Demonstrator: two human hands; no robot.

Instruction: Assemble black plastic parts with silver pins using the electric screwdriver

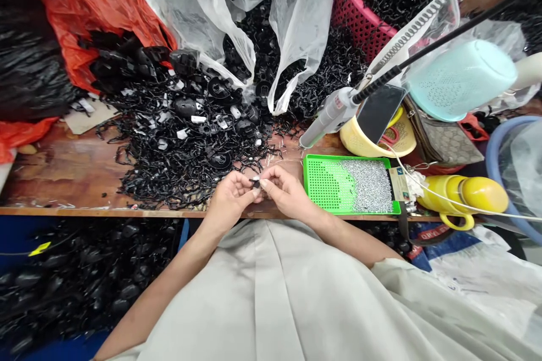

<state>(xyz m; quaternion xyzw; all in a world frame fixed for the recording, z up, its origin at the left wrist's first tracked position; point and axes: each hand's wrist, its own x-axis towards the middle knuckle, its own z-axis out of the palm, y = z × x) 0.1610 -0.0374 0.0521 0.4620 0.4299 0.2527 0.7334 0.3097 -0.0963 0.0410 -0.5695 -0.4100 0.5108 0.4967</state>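
Close together at the front edge of the bench, my left hand (231, 197) and my right hand (285, 190) both pinch a small black plastic part (255, 183) with a bit of white on it. Fingers cover most of the part, so its exact kind does not show. Just beyond my hands spreads a heap of thin black plastic pieces (161, 169), mixed with larger round black parts and small white pieces. To the right of my right hand lies a green perforated tray (328, 183) with many small silvery screws (372, 186) over its right side.
An electric screwdriver (328, 118) hangs on a coiled cord above the tray. Behind it stand a yellow basket (359, 138) holding a phone (381, 113), and a pink basket (364, 11). A yellow flask (470, 194) lies at right; clear plastic bags (300, 17) stand at the back.
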